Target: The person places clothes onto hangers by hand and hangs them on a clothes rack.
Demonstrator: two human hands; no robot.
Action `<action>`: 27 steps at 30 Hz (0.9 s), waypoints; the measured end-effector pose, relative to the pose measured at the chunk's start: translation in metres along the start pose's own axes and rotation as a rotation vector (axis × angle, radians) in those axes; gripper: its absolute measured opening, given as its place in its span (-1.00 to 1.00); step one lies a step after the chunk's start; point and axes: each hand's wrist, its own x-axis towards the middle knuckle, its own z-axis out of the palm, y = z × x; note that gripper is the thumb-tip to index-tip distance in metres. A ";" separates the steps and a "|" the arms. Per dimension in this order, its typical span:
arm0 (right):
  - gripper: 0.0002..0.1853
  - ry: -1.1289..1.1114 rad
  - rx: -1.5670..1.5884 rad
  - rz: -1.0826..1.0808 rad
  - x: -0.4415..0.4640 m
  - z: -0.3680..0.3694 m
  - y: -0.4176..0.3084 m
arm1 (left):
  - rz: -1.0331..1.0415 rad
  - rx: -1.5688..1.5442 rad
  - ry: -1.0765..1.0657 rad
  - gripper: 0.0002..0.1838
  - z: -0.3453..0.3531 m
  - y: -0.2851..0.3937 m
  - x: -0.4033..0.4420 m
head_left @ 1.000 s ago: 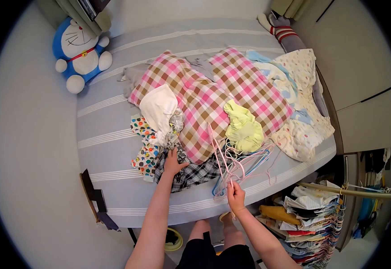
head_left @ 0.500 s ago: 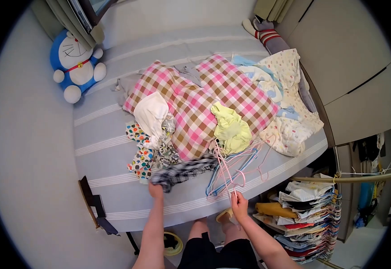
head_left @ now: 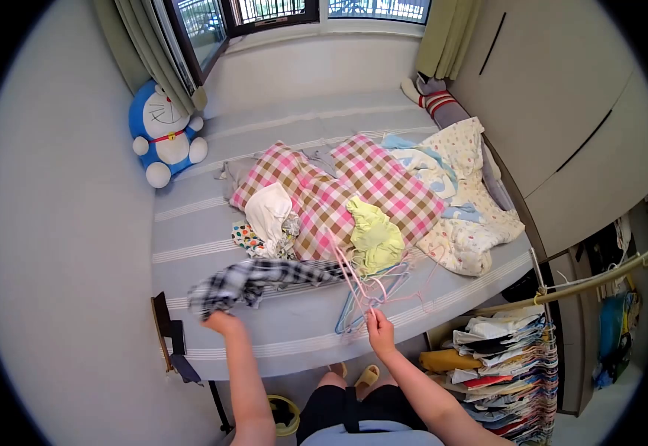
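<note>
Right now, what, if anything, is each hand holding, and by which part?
Left hand: checked cloth, by its left end. Right hand: pink hanger, by its near end.

Way thru low: bare strip of bed point(head_left: 301, 338) along near edge, btwn L hand point(head_left: 222, 321) & R hand point(head_left: 379, 327). Plaid garment point(head_left: 249, 281) bars the way above it, hangers point(head_left: 348, 273) jut up on R. Pillows point(head_left: 391, 178) fill middle, quilt point(head_left: 472, 245) R side. More room behind pillows; plush toy point(head_left: 168, 137) at far L
</note>
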 end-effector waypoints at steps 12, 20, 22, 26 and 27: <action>-0.82 -0.094 0.139 -0.066 -0.063 -0.074 -0.007 | -0.027 -0.213 -0.288 -0.63 -0.031 0.103 -0.064; -0.76 -0.175 0.291 0.047 -0.085 -0.092 0.017 | -0.176 0.343 -0.664 -0.43 -0.074 0.005 -0.151; -0.69 -0.248 0.339 -0.009 -0.081 -0.086 0.013 | -0.255 0.418 -0.803 -0.53 -0.067 0.023 -0.208; -0.50 -0.457 0.342 -0.030 -0.062 -0.074 -0.030 | -0.462 0.543 -1.158 -0.37 -0.071 0.030 -0.276; -0.45 -0.532 0.361 0.025 -0.061 -0.073 -0.040 | -0.500 0.503 -1.177 -0.35 -0.075 0.030 -0.283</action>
